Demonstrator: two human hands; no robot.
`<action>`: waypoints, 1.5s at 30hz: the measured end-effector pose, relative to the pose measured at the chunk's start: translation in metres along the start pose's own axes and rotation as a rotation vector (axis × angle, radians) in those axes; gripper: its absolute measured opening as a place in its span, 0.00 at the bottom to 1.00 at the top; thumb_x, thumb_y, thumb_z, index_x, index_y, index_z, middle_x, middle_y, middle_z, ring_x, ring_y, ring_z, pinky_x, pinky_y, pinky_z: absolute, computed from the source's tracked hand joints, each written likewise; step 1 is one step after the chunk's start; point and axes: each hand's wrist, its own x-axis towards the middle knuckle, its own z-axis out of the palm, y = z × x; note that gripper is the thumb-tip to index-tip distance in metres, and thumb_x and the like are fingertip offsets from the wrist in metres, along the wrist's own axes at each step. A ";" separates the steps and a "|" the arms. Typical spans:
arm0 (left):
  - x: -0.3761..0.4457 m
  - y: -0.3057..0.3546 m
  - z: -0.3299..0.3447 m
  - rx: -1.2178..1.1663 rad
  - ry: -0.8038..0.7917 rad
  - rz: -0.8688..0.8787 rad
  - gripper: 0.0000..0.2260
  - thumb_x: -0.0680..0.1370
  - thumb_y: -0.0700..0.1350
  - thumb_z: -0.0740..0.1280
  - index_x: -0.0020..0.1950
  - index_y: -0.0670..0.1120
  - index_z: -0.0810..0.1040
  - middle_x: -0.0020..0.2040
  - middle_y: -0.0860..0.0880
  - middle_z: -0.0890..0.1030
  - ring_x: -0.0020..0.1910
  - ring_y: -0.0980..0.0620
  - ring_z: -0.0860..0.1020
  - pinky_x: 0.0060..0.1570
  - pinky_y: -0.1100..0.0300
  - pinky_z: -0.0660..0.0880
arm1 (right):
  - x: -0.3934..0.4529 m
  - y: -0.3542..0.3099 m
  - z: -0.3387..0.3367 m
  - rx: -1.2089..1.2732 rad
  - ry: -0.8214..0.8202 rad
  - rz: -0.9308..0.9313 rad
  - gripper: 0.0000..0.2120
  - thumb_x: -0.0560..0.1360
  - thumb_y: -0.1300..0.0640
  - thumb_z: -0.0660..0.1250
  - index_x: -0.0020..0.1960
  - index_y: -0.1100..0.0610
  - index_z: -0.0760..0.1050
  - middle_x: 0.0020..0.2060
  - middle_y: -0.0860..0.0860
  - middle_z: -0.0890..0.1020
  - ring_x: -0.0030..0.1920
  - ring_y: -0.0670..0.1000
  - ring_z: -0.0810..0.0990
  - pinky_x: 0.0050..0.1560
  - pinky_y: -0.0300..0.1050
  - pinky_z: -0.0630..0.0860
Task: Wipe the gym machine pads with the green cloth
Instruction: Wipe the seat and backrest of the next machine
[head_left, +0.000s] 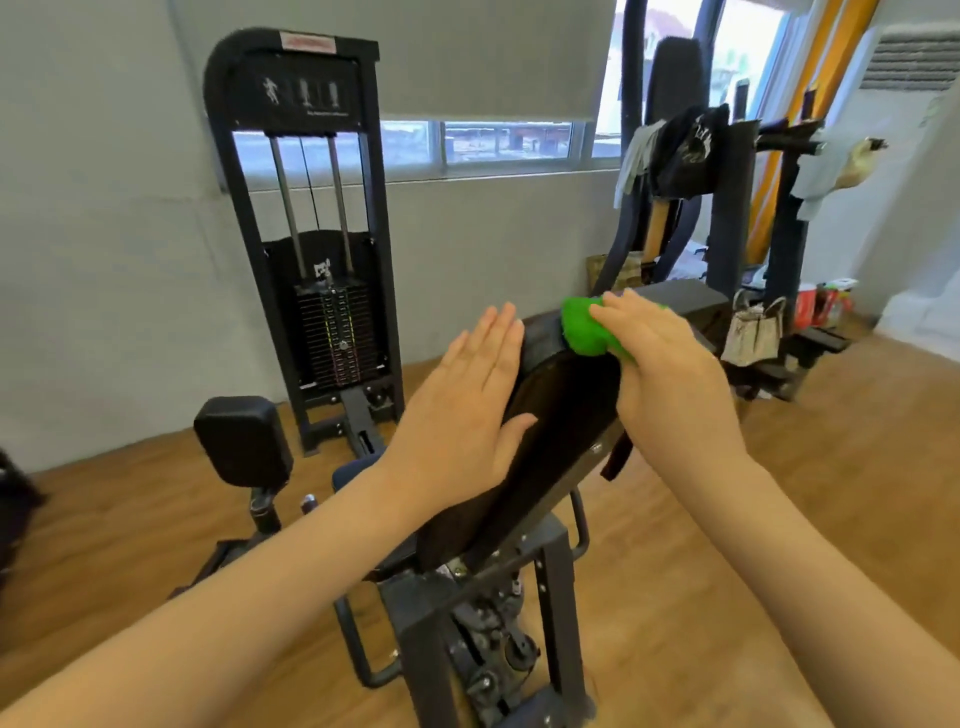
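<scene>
A person's right hand (670, 358) is pressing the green cloth (587, 325), apparently with near-straight fingers, atop the tilted back pad (561, 410), whose length is running down toward the flat, bracing left hand (467, 400).

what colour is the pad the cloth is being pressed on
Black, seen in the head view: the pad under the green cloth.

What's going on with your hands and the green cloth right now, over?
Left hand flat against the back pad, steadying it. Right hand pressing the green cloth onto the pad's top edge. Nothing in the way.
</scene>
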 end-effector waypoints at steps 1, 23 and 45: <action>0.000 0.002 -0.003 0.006 -0.016 -0.016 0.33 0.78 0.55 0.56 0.75 0.33 0.59 0.74 0.36 0.64 0.74 0.41 0.62 0.71 0.47 0.56 | 0.006 -0.006 0.004 0.002 -0.018 -0.058 0.22 0.68 0.73 0.62 0.62 0.64 0.75 0.60 0.60 0.78 0.63 0.61 0.73 0.66 0.55 0.61; 0.031 0.059 -0.044 0.074 -0.286 -0.306 0.45 0.70 0.71 0.39 0.78 0.41 0.42 0.79 0.45 0.45 0.76 0.53 0.40 0.71 0.61 0.36 | 0.027 0.046 -0.007 0.260 -0.289 -0.315 0.26 0.65 0.77 0.68 0.62 0.62 0.76 0.60 0.57 0.78 0.61 0.58 0.76 0.62 0.52 0.61; 0.065 0.109 -0.035 0.264 -0.405 -0.592 0.58 0.56 0.80 0.28 0.78 0.47 0.35 0.72 0.55 0.33 0.70 0.58 0.32 0.62 0.66 0.27 | 0.022 0.154 -0.008 0.460 -0.209 -0.362 0.28 0.60 0.79 0.67 0.58 0.60 0.79 0.57 0.57 0.80 0.60 0.58 0.76 0.54 0.67 0.68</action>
